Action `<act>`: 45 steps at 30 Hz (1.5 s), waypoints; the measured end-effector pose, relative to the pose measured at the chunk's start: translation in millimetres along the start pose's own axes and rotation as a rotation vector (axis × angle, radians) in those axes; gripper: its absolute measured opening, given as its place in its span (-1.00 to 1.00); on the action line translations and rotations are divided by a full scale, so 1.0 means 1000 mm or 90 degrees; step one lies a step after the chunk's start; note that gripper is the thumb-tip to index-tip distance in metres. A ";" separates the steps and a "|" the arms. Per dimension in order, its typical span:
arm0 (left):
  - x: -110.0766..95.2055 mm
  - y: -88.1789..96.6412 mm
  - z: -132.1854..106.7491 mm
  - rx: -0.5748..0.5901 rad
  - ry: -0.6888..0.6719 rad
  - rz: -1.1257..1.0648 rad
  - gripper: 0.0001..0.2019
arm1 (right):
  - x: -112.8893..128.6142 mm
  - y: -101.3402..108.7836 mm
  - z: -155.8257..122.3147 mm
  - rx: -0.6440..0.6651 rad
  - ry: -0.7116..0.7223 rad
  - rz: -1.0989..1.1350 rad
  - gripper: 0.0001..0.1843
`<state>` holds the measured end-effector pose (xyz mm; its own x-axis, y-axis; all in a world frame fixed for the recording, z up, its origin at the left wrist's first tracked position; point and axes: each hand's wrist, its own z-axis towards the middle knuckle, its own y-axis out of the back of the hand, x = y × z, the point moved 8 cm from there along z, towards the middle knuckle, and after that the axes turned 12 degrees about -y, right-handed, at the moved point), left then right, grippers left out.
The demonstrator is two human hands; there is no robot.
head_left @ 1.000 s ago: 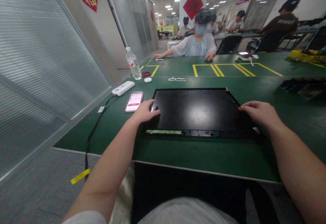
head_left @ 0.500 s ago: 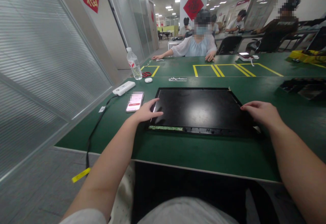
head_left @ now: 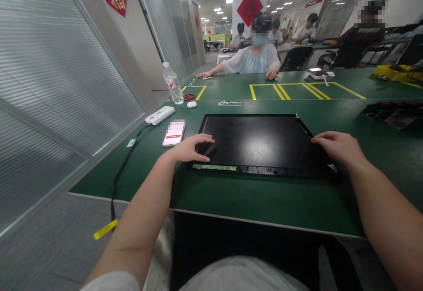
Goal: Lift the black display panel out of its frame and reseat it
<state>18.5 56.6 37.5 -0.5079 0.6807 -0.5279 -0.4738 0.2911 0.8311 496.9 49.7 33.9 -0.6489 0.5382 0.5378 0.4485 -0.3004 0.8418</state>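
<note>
At the far left of the green bench (head_left: 257, 200), a white oblong plastic block (head_left: 160, 115) and a flat phone with a lit, pinkish screen (head_left: 174, 137) lay where they had a second earlier.

The bare left hand (head_left: 187, 148) had changed most. It had slid toward the person and a little inward, so that its fingers and thumb reached over the left edge of the broad, glossy black rectangular panel in its thin black frame (head_left: 251, 139). Finger and thumb stood well apart, holding nothing between them; whether the tips pressed on the dark surface could not be told.

The panel lay flat on the bench between the hands. Its near-left corner sat slightly farther from the person than a second before — a small shift, perhaps a slight turn. The narrow green strip, much like a circuit board (head_left: 214, 167), along the left part of its near edge had moved with it.

The bare right hand (head_left: 342, 147) had hardly moved. Its fingertips were drawn close together at the panel's right edge — pinching or merely resting there, the view did not show. The right side seemed to be the steadied one, while the work went on along the left.
</note>
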 end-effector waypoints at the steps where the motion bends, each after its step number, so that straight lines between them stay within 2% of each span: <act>1: 0.001 0.002 -0.001 0.005 0.004 0.000 -0.27 | -0.001 0.000 0.001 -0.003 0.005 0.003 -0.75; 8: -0.002 0.001 -0.007 0.072 0.017 0.002 -0.19 | -0.003 -0.002 0.005 0.002 0.007 0.009 -0.75; 25: -0.004 0.006 -0.004 0.024 0.006 0.027 -0.20 | -0.006 -0.002 0.007 -0.007 0.003 0.003 -0.76; 32: -0.005 0.006 -0.004 0.023 -0.006 0.030 -0.20 | -0.006 -0.003 0.004 0.019 -0.017 0.006 -0.75; 45: -0.010 0.006 -0.003 0.025 -0.012 0.031 -0.24 | -0.005 -0.003 0.003 0.020 -0.020 -0.019 -0.75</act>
<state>18.2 49.4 47.0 -0.5155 0.7076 -0.4834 -0.4203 0.2829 0.8622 500.8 49.6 28.4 -0.6426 0.5720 0.5098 0.4481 -0.2591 0.8556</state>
